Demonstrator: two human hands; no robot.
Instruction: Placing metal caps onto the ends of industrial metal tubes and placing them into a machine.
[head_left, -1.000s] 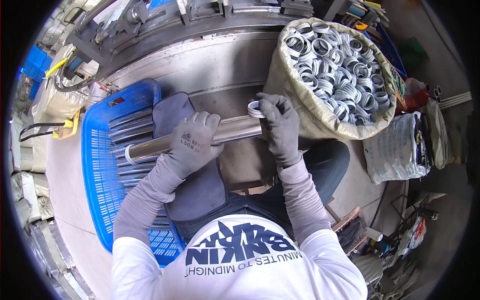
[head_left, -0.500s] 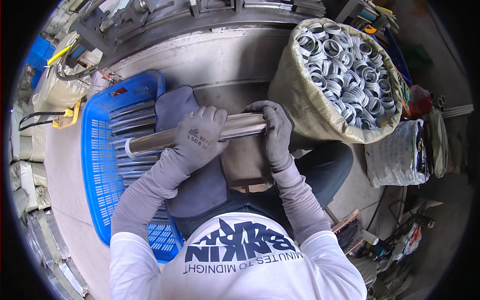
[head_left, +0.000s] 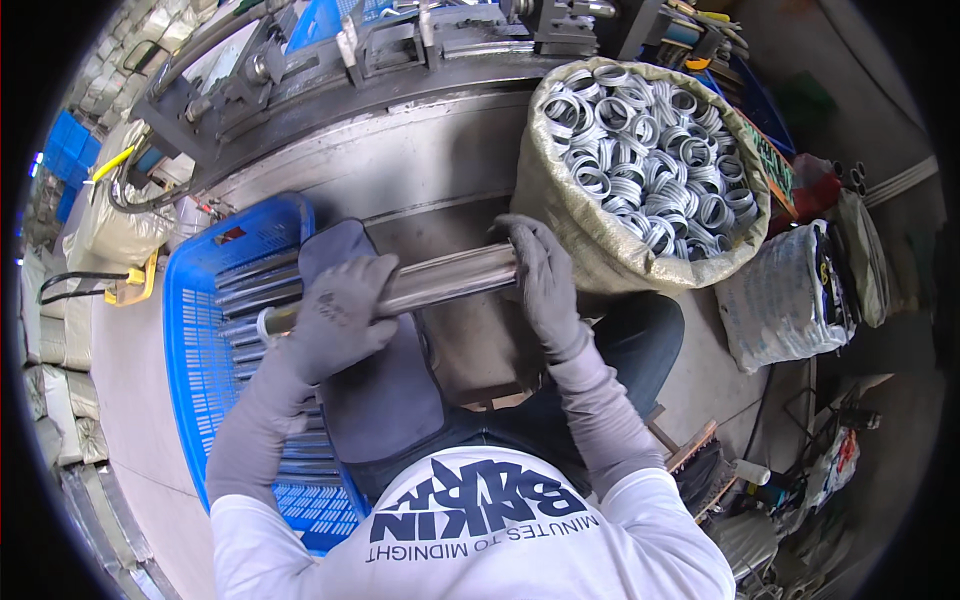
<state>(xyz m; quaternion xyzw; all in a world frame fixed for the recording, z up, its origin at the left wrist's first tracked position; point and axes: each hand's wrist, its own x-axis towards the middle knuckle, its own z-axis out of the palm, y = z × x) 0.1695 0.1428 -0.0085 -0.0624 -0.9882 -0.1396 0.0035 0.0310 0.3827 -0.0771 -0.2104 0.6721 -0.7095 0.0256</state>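
I have the shiny metal tube (head_left: 450,281) slanting above the dark pad (head_left: 385,405), its left end, with a white ring (head_left: 263,326), over the blue basket (head_left: 178,330). My left hand (head_left: 345,315) wraps the tube; my right hand (head_left: 545,285) cups the other end, though I cannot tell whether its fingers close there. To work this end well, I'd brace firmly with the left, set the right palm square to the opening and press straight along the tube, without tilting.
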